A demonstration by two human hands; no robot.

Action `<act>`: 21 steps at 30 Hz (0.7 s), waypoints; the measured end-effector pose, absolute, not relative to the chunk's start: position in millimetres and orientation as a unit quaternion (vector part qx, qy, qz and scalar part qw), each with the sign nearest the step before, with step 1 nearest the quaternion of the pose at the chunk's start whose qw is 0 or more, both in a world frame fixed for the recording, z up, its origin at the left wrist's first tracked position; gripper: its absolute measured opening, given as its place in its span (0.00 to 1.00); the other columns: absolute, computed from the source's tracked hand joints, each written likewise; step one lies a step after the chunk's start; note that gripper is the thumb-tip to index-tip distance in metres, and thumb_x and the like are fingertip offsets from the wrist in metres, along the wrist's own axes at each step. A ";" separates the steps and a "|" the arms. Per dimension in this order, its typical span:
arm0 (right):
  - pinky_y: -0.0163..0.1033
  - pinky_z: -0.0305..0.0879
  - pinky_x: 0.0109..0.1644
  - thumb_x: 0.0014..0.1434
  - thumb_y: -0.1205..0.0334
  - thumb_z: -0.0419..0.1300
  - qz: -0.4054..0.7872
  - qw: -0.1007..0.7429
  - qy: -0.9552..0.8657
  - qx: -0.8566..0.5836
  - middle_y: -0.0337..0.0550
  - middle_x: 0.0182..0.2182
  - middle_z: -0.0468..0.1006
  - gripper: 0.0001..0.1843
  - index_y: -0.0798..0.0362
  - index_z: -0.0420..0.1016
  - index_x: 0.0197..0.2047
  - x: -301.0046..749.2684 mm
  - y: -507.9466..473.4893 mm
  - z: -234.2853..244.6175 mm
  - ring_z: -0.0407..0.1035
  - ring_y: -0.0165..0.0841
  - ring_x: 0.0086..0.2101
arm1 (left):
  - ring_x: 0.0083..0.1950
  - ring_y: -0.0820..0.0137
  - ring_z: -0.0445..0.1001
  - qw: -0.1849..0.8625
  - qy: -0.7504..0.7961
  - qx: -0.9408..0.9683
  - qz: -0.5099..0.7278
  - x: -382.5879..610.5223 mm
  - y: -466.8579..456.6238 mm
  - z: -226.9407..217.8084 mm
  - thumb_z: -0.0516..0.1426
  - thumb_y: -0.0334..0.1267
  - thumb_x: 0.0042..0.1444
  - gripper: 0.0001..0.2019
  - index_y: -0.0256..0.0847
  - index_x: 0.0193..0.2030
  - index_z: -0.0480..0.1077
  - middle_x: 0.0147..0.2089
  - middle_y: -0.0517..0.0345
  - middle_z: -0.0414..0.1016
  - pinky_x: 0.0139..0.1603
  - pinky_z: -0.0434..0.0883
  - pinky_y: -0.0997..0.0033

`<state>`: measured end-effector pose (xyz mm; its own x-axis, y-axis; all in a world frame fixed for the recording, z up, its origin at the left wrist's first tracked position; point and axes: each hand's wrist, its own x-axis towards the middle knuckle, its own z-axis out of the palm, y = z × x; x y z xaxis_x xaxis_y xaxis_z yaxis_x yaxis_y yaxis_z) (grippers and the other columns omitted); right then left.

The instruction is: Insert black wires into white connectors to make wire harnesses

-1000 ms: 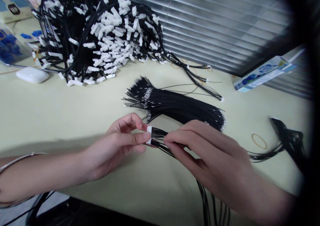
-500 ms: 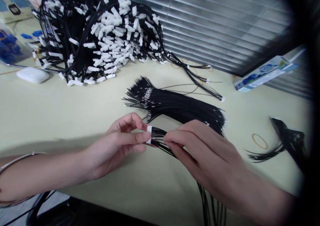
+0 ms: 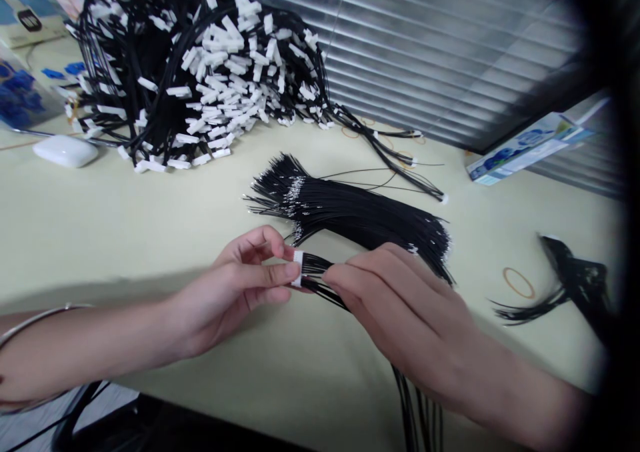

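My left hand (image 3: pixel 235 292) pinches a small white connector (image 3: pixel 299 269) between thumb and forefinger, just above the pale table (image 3: pixel 125 225). Thin black wires (image 3: pixel 320 272) run out of the connector to the right. My right hand (image 3: pixel 400 312) is closed in a pinch on those wires right beside the connector, and they trail down under my wrist off the table's front edge. Just behind both hands lies a flat bundle of loose black wires (image 3: pixel 350 212) with bare metal tips.
A big heap of black cables with white connectors (image 3: pixel 200 65) fills the back left. A white mouse-like object (image 3: pixel 65 150) lies at the left, a rubber band (image 3: pixel 519 282) and another dark wire bunch (image 3: pixel 575 285) at the right, a blue-printed box (image 3: pixel 525 149) by the blinds.
My right hand has crept slightly left along the wires toward the connector. The left hand and connector have stayed still.
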<state>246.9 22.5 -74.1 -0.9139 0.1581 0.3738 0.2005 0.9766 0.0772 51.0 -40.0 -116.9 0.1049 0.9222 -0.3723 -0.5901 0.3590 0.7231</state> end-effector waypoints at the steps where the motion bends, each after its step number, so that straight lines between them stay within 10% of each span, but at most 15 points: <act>1: 0.37 0.56 0.39 0.61 0.73 0.47 -0.063 0.186 -0.977 -0.088 0.43 0.32 0.69 0.11 0.62 0.70 0.39 247.0 22.4 -74.1 0.61 0.27 0.35 | 0.32 0.83 0.71 0.716 0.409 0.201 0.529 51.2 -39.8 -117.1 0.63 0.26 0.50 0.11 0.38 0.31 0.63 0.34 0.66 0.69 0.24 0.71 0.94; 21: 0.38 0.57 0.36 0.61 0.72 0.47 -0.139 0.188 -0.969 -0.078 0.47 0.35 0.72 0.12 0.62 0.70 0.42 248.4 22.9 -75.6 0.64 0.32 0.39 | 0.30 0.84 0.70 0.709 0.421 0.202 0.529 52.9 -40.4 -113.6 0.63 0.26 0.49 0.11 0.37 0.30 0.63 0.35 0.65 0.70 0.25 0.70 0.92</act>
